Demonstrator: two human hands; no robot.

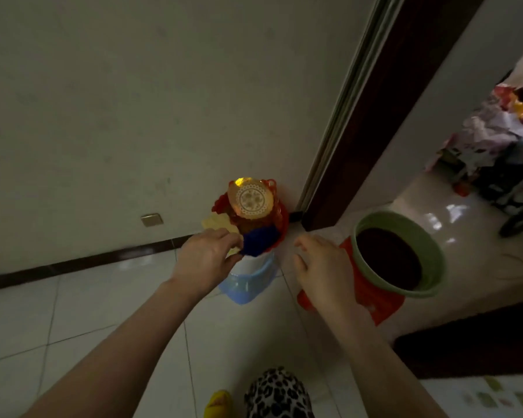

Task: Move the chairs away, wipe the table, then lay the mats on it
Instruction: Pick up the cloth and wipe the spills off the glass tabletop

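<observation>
Left hand (207,254) pinches mats (248,218) at stack's 7 o'clock edge; right hand (320,263) open, loosely curled, at 3 o'clock. Thin, light, probably flexible plastic; grip rims.

Green pot (435,267) on red stool (372,300)

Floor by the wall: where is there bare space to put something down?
Bare floor tiles stretch left of the blue stool, bordered by the dark skirting. A narrower bare strip runs between the blue stool and the red stool with the green basin. The corner is crowded: stacked mats on the stool, both hands there.
</observation>
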